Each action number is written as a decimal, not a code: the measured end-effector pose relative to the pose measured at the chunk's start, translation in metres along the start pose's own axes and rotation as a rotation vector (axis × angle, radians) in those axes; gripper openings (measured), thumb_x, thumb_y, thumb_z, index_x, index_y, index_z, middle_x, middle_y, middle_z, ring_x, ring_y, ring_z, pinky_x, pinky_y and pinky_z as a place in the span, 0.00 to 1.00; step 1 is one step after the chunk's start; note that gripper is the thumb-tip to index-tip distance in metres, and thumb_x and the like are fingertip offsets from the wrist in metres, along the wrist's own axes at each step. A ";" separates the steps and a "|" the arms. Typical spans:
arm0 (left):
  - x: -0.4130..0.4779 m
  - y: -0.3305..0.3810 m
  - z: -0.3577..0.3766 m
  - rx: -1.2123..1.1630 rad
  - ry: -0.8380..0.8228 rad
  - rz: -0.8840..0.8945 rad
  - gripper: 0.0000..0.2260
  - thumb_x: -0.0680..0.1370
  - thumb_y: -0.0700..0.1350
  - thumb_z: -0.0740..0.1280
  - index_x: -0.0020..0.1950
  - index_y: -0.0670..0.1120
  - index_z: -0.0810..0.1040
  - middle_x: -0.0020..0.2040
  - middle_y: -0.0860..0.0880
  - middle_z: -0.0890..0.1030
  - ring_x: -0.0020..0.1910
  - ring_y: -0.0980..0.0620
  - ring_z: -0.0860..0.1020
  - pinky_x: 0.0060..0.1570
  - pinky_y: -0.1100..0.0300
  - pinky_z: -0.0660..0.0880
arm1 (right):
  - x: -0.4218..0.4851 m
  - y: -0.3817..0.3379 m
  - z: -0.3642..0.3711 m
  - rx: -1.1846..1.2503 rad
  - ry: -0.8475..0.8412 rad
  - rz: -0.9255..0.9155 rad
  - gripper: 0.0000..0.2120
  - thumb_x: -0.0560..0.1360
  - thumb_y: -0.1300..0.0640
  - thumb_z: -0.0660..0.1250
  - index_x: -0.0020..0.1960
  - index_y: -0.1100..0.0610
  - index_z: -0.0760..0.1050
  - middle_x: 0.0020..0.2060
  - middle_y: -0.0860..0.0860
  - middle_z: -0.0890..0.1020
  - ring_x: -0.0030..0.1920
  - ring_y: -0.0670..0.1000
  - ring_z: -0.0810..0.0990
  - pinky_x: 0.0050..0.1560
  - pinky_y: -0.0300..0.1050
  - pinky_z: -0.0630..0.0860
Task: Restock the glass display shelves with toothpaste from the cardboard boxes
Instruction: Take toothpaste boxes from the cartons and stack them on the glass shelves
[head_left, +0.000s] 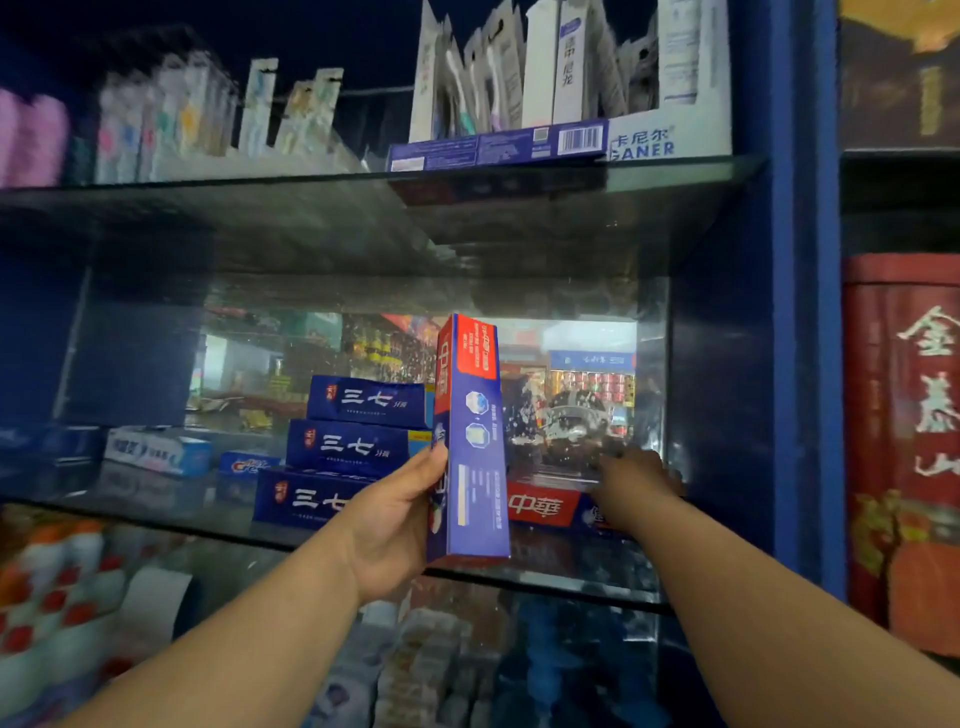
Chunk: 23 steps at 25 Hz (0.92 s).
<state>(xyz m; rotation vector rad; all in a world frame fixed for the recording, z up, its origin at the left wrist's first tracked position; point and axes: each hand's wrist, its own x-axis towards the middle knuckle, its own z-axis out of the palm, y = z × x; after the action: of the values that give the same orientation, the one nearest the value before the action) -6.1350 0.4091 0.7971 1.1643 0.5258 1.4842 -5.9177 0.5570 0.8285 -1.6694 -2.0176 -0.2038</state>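
The red-and-blue toothpaste box (470, 441) stands upright, clasped in my left grip (395, 519), above the front edge of the glass shelf (545, 582). A matching box (545, 506) lies flat near the shelf's right end. My right grip (636, 480) rests on it, whether grasping I cannot tell. Stacked blue boxes (353, 447) sit just left.

Three navy toothpaste boxes (363, 447), two red-blue boxes (470, 441)
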 end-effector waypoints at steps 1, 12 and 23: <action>0.004 -0.002 0.005 0.032 0.002 0.019 0.19 0.72 0.48 0.65 0.62 0.47 0.76 0.54 0.45 0.83 0.46 0.49 0.83 0.44 0.51 0.81 | -0.003 -0.010 -0.011 0.245 0.029 -0.016 0.21 0.78 0.44 0.63 0.69 0.50 0.70 0.68 0.52 0.71 0.59 0.54 0.72 0.61 0.52 0.71; 0.045 -0.037 0.064 0.978 0.274 0.495 0.29 0.76 0.46 0.69 0.74 0.58 0.61 0.58 0.53 0.65 0.56 0.55 0.70 0.56 0.65 0.66 | -0.056 -0.058 -0.069 1.240 0.035 -0.104 0.13 0.74 0.56 0.71 0.56 0.57 0.74 0.46 0.54 0.84 0.44 0.53 0.84 0.44 0.49 0.81; 0.042 -0.038 0.027 1.027 0.200 0.314 0.26 0.80 0.46 0.62 0.77 0.53 0.58 0.75 0.51 0.63 0.71 0.50 0.66 0.68 0.53 0.68 | -0.051 -0.032 -0.087 0.618 0.171 -0.149 0.25 0.78 0.51 0.65 0.73 0.44 0.62 0.57 0.47 0.79 0.53 0.52 0.80 0.56 0.54 0.77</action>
<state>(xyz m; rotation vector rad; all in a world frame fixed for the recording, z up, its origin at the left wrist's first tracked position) -6.0889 0.4516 0.7923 1.9505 1.3936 1.6322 -5.9178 0.4683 0.8857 -1.0806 -1.8244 0.2059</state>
